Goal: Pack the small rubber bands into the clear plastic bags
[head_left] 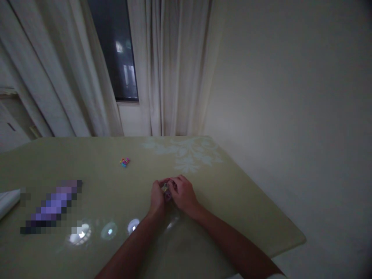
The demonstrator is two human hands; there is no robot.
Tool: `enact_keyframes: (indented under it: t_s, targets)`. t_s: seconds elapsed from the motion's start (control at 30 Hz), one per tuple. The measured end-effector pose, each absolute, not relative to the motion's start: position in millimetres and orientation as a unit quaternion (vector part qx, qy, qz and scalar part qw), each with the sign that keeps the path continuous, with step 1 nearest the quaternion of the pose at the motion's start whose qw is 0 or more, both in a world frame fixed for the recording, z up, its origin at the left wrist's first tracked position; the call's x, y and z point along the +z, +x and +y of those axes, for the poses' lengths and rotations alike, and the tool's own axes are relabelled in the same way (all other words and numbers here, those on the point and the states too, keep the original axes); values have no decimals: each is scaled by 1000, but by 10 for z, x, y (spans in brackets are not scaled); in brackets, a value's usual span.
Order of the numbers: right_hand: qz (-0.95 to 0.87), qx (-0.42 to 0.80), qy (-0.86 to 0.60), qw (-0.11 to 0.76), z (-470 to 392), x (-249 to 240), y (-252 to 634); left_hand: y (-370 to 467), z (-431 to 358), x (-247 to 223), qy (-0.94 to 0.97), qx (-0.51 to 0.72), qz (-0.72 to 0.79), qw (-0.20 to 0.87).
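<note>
Both hands meet on the glossy table, cupped round a small multicoloured bunch [166, 191] with purple and yellowish bits; its exact kind is too small and dim to make out. My left hand [157, 195] curves along the bunch's left side with bent fingers. From the right, my right hand [184, 193] closes over it, fingertips touching it. Parts of the bunch are hidden behind the fingers. Farther back and to the left lies a little heap of bright pink, yellow and blue pieces [124, 162], apart from both hands.
The pale green table [232, 201] has a white leaf pattern near its back edge. A pixelated purple, dark-edged object [54, 207] lies at left, beside a white item [8, 201]. Lamp reflections show in front. Curtains [180, 69], a window [116, 50] and a wall stand behind.
</note>
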State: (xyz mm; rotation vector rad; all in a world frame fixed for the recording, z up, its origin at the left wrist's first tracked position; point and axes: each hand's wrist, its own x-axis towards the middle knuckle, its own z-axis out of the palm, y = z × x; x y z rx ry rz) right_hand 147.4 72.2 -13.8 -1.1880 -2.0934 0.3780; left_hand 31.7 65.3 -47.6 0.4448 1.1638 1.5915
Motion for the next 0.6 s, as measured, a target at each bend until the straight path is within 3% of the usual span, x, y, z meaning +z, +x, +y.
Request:
enact_keyframes:
  t_s: [0.27,0.6]
  targets:
    - [-776,202,-448,394,857,-264,1478,273,645,-302,155,686,475,529]
    - [-776,213,-445,393,863,-266,1496,260,616,-204,147,681,454,555]
